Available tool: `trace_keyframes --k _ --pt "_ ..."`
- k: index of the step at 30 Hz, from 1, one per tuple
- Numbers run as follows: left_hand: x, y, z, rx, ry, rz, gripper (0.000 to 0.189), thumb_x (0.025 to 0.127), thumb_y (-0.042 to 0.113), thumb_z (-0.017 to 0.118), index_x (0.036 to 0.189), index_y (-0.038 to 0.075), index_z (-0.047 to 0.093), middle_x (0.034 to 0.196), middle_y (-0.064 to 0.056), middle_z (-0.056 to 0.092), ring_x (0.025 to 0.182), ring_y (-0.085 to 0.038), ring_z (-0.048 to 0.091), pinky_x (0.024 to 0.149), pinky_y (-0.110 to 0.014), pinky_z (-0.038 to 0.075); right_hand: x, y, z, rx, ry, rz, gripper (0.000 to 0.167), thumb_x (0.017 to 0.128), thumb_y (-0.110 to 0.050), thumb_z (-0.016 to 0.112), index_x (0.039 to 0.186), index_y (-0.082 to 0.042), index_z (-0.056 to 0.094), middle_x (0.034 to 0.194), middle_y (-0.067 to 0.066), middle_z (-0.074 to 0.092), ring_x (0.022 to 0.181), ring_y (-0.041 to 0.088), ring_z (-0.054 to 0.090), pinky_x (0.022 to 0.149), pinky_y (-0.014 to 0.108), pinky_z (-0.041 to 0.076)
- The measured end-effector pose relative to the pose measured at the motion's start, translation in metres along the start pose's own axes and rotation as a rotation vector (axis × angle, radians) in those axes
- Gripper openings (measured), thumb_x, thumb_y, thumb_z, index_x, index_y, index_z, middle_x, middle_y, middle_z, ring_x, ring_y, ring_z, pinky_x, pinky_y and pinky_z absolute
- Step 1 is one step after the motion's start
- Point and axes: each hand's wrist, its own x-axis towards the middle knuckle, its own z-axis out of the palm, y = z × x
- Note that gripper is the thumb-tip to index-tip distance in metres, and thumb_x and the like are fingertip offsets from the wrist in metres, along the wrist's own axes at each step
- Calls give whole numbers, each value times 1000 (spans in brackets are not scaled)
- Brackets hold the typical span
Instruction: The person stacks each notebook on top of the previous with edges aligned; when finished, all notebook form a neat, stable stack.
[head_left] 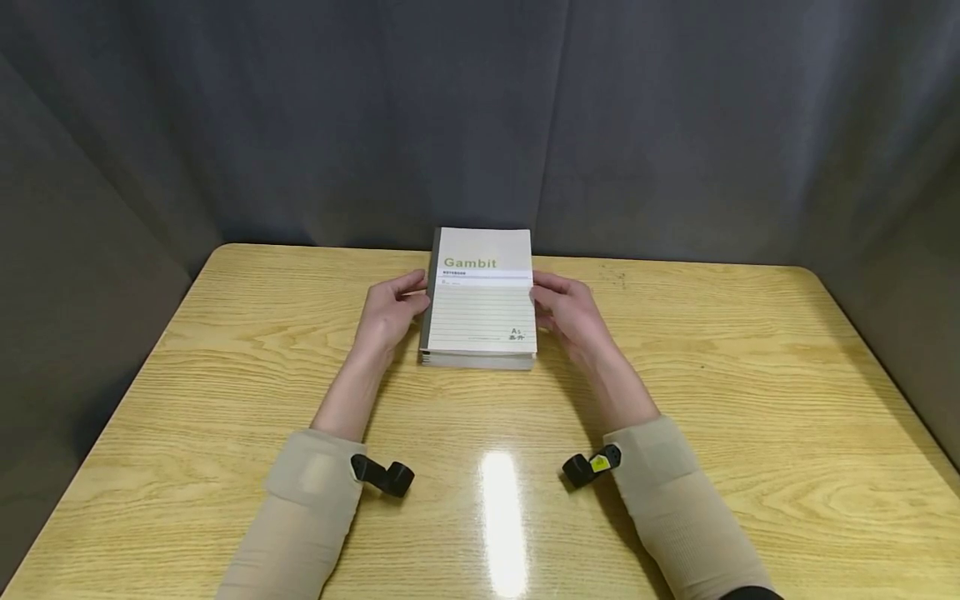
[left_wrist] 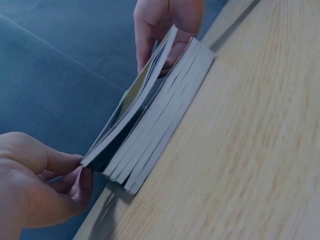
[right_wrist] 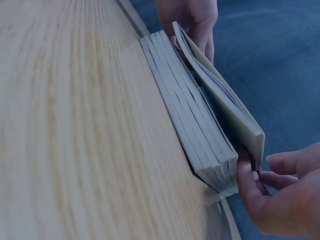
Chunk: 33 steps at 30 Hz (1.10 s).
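A white notebook (head_left: 483, 312) with a dark spine and "Gambit" on its cover lies topmost on a stack of notebooks (left_wrist: 165, 112). In both wrist views it stands apart from the stack, tilted, with a dark gap beneath. At the spine side, my left hand (head_left: 386, 317) pinches its corner between thumb and fingers. My right hand (head_left: 570, 312) grips the opposite side, fingers (right_wrist: 245, 172) curled in below the cover's edge and thumb at the outer side. The lower notebooks (right_wrist: 187, 110) rest together on the table, their page edges showing.
The wooden table (head_left: 750, 400) extends to both sides and toward me. A dark grey curtain (head_left: 480, 117) hangs right behind its far edge, close to the stack. A black wrist camera (head_left: 386, 477) sticks out from the left sleeve, another camera (head_left: 588, 468) from the right.
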Motion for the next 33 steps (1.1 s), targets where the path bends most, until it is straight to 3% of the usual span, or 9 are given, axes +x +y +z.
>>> trace_keyframes --k 3,13,28,33 --pt "0 -1 1 20 12 2 53 102 1 56 154 3 46 151 -15 57 127 -21 53 98 -24 48 0 1 0 -15 11 8 42 107 -12 50 149 -6 54 137 13 62 103 14 61 88 28 56" --pt "-2 -4 2 19 55 8 55 101 2 59 154 4 46 149 -14 59 141 -24 50 116 -35 45 -1 1 2 -43 13 20 42 109 -14 47 150 -5 52 144 13 61 112 16 61 90 27 56" --pt "-1 -6 8 62 109 24 50 100 3 62 149 5 54 144 -11 64 138 -21 56 114 -36 48 1 1 1 -97 73 33 41 107 -15 52 147 -6 57 136 13 63 103 15 58 80 23 54" --pt "-2 -6 9 87 122 39 48 100 3 62 148 5 55 144 -11 65 137 -22 57 114 -36 48 0 0 2 -113 86 26 44 107 -15 51 150 -5 53 145 13 60 103 14 58 79 22 54"
